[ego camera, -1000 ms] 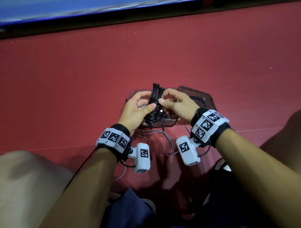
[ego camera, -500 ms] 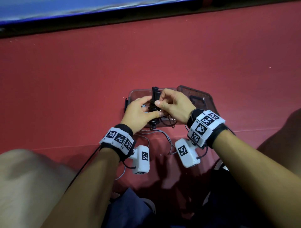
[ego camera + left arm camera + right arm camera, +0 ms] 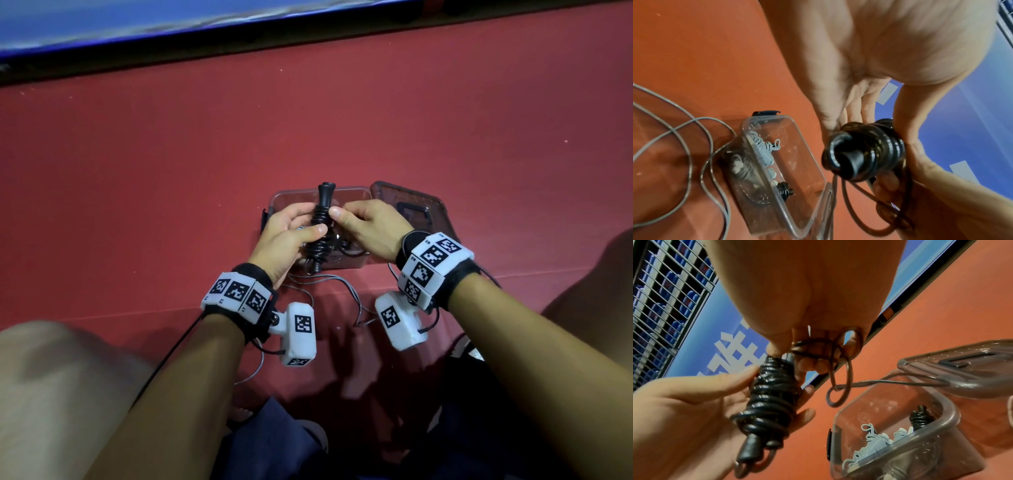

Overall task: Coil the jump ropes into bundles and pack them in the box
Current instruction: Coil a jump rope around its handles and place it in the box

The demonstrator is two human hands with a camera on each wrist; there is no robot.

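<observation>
We seem to be in a sports hall or arena. Under our hands spreads a red floor mat (image 3: 342, 130), with a seam line running just below the wrists. Beyond the fingers, a blue padded board (image 3: 171, 24) edges the red surface (white block lettering (image 3: 735, 352) shows on it from the right wrist view). Further past the right hand stands a metal railing (image 3: 663, 293), and behind its bars we make out rows of blue seats (image 3: 672, 280).
</observation>
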